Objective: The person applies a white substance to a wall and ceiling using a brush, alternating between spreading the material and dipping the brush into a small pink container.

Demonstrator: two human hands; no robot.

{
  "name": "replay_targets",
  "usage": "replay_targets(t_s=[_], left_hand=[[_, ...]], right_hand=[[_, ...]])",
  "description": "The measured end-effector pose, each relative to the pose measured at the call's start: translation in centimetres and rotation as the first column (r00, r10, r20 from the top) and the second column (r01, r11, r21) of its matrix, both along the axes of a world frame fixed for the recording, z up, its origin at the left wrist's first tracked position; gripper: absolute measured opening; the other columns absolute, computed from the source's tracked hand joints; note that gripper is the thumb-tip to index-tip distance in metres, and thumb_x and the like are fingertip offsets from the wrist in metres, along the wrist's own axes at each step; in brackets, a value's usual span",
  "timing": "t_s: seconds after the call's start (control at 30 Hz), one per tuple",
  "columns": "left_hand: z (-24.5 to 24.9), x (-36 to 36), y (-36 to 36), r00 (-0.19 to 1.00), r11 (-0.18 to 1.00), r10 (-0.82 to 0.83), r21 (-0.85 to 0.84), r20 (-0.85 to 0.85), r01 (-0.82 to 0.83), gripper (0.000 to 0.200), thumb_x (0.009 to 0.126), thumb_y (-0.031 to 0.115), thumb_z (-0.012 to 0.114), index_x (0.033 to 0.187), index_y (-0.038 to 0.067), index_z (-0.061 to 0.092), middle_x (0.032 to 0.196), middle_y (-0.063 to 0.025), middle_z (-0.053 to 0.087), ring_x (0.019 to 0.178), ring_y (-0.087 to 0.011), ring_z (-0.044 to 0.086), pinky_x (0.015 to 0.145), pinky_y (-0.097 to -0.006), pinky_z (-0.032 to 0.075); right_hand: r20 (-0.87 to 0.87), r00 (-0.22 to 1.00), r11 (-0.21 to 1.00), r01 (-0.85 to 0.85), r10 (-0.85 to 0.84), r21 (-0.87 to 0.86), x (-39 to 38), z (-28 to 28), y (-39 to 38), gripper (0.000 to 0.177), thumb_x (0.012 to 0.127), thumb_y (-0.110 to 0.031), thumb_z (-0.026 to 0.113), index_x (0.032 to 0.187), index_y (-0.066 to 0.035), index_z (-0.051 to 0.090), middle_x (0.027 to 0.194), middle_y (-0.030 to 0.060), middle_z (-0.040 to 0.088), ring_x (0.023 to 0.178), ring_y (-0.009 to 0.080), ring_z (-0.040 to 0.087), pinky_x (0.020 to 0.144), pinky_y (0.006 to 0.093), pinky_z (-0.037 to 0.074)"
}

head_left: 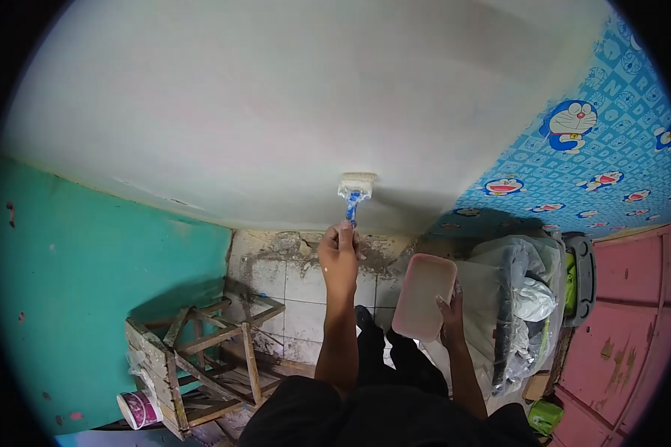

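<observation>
My left hand [338, 253] is closed around the blue handle of a wide paintbrush [353, 207], which is smeared with white. The brush's pale bristles lie against the lower part of the white wall [276, 112]. Lower and to the right, my right hand [451, 316] grips the long side of a shallow pink rectangular tub [425, 298] with a pale inside. Its thumb rests over the rim, and the other fingers are hidden beneath.
A rough wooden stand [201, 350] and a purple-and-white bucket [139, 410] are at the left by the green wall [97, 290]. Plastic-covered belongings [529, 305] fill the right, below blue cartoon wallpaper [559, 175]. White floor tiles [302, 281] lie below my hands; a pink door [611, 328] stands far right.
</observation>
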State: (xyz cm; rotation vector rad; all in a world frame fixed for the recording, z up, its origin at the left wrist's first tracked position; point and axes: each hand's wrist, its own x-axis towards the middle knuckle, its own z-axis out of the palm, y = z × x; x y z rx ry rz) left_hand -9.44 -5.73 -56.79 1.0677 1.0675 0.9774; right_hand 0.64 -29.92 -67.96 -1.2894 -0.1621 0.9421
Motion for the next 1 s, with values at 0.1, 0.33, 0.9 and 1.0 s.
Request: replay_targets(t_s=[0.1,0.33,0.9,1.0], left_hand=[[5.2,-1.1,-0.8,0.999,0.993,0.003,0.122,0.043,-0.009,0.026,0.101,0.027,0.055,0.098,0.002,0.060,0.070,0.0012,0.051,0.056,-0.0050,0.042,0.050,-0.0214,0.032],[-1.8,-2.2,3.1,1.000,0.948,0.025,0.316,0.018,-0.030,0.023,0.103,0.024,0.052,0.091,0.005,0.057,0.069,0.0043,0.046,0.059,-0.0026,0.035,0.052,-0.0205,0.027],[-22.6,-4.3,3.8,0.867,0.990,0.071,0.140,-0.493,-0.001,0.035,0.097,0.026,0.057,0.078,-0.002,0.062,0.061,-0.0061,0.052,0.054,-0.0152,0.049,0.052,-0.0328,0.038],[-14.8,-4.3,4.9,0.956,0.996,0.063,0.082,-0.286,-0.041,0.032,0.098,0.025,0.056,0.080,0.000,0.063,0.060,-0.0016,0.051,0.052,-0.0100,0.045,0.048,-0.0287,0.035]], right_hand=[[0.010,1.000,1.000,-0.006,0.006,0.006,-0.5,0.0,0.1,0.076,0.091,-0.010,0.059,0.153,-0.006,0.016,0.138,0.0197,0.044,0.126,0.0263,0.047,0.105,0.0394,0.039],[0.004,1.000,0.999,-0.027,0.027,-0.020,-1.1,-1.0,-0.6,0.076,0.091,-0.010,0.060,0.153,-0.006,0.017,0.137,0.0196,0.045,0.126,0.0261,0.047,0.104,0.0390,0.040],[0.044,0.998,0.999,-0.053,0.053,-0.012,-2.3,-0.3,-0.7,0.074,0.091,-0.008,0.059,0.153,-0.007,0.018,0.134,0.0158,0.049,0.123,0.0225,0.049,0.103,0.0371,0.041],[0.026,0.997,0.997,-0.077,0.077,0.007,-3.0,0.1,-0.1,0.073,0.091,-0.008,0.059,0.153,-0.008,0.019,0.134,0.0162,0.049,0.123,0.0228,0.050,0.102,0.0373,0.041]])
